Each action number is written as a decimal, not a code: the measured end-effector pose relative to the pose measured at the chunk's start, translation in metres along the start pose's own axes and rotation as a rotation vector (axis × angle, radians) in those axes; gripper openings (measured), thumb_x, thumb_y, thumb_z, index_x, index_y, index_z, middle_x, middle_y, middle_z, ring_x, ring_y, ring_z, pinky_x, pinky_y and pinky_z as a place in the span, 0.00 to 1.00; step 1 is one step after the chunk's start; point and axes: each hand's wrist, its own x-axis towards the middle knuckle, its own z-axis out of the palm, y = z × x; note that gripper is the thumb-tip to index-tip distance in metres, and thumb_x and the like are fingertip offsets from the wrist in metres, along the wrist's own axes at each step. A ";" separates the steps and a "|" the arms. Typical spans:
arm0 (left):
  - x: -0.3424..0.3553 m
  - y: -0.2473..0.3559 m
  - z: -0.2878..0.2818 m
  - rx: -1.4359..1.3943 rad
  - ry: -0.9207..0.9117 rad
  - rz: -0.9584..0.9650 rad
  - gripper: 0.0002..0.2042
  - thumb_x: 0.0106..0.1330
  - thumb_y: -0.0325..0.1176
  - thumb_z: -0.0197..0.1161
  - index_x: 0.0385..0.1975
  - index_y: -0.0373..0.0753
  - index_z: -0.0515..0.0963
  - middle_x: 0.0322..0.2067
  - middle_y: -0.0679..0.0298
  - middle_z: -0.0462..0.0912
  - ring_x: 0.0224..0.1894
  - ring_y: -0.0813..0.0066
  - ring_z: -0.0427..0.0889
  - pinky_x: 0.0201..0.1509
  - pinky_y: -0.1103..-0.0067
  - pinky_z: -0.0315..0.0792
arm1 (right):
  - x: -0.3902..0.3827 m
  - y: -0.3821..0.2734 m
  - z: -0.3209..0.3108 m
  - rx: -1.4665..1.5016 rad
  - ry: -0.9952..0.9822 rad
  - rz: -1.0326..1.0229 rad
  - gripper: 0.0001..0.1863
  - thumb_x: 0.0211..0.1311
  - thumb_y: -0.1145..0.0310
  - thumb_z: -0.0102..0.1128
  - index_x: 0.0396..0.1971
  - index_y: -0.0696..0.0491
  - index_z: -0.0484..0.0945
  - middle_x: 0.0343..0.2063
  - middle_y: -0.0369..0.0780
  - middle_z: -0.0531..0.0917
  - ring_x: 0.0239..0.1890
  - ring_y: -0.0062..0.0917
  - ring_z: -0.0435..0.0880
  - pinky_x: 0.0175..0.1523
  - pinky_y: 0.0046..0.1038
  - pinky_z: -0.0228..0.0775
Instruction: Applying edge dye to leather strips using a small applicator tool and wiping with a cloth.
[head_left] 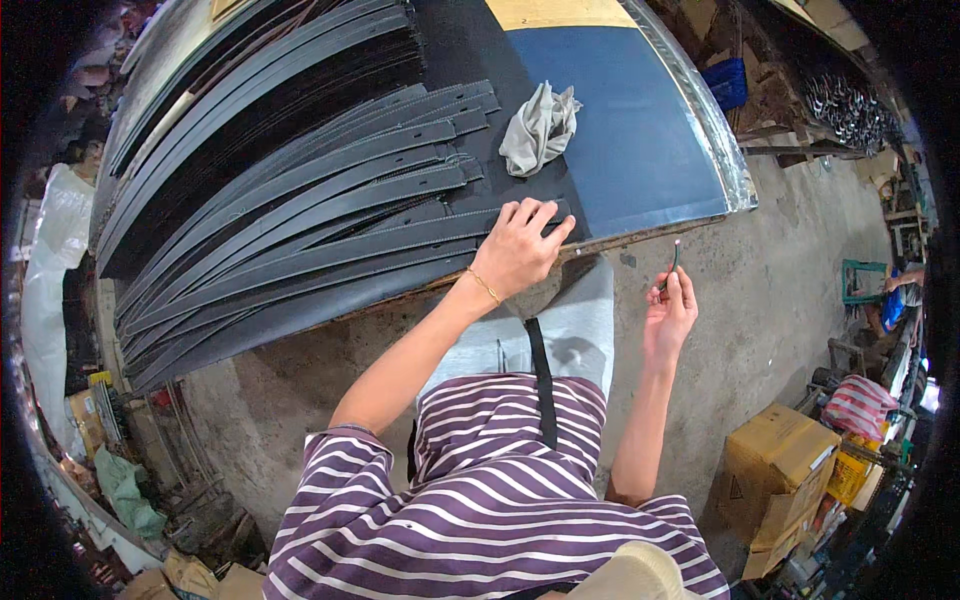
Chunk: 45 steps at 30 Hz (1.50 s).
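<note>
Many long black leather-like strips [300,160] with stitched edges lie fanned out across the left part of the table. My left hand [518,245] is at the near edge, its bent fingers closed over the right end of the nearest long strip [400,235]. Past the table edge, over the floor, my right hand [671,312] pinches a slim dark green pen-like tool [674,262]. Its pale tip points up, and its exact kind is unclear. A crumpled grey cloth [540,130] rests on the table beyond my left hand.
The table's right part has a dark blue surface [630,120], with a clear-wrapped right edge. Cardboard boxes [780,460] stand on the concrete floor at lower right. A green stool [862,282] and part of another person [900,290] show at far right.
</note>
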 end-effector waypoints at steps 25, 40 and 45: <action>0.037 0.026 0.004 0.169 -0.155 -0.227 0.05 0.57 0.29 0.63 0.31 0.37 0.78 0.37 0.60 0.75 0.43 0.61 0.74 0.44 0.67 0.68 | 0.005 -0.003 -0.007 0.028 -0.032 0.024 0.11 0.71 0.74 0.59 0.50 0.59 0.79 0.35 0.38 0.83 0.30 0.18 0.78 0.36 0.22 0.72; 0.042 0.018 0.004 0.137 -0.211 -0.245 0.06 0.63 0.33 0.61 0.30 0.37 0.77 0.36 0.59 0.75 0.41 0.60 0.76 0.42 0.66 0.70 | 0.012 -0.010 -0.009 0.001 0.019 0.010 0.10 0.70 0.74 0.60 0.47 0.60 0.79 0.33 0.39 0.83 0.29 0.20 0.78 0.34 0.22 0.72; 0.042 0.017 0.003 0.023 -0.129 -0.308 0.06 0.63 0.32 0.61 0.30 0.37 0.76 0.34 0.58 0.75 0.39 0.59 0.77 0.42 0.65 0.69 | 0.014 -0.010 -0.003 0.000 0.003 0.011 0.10 0.70 0.74 0.60 0.47 0.60 0.79 0.33 0.39 0.83 0.28 0.19 0.78 0.33 0.22 0.73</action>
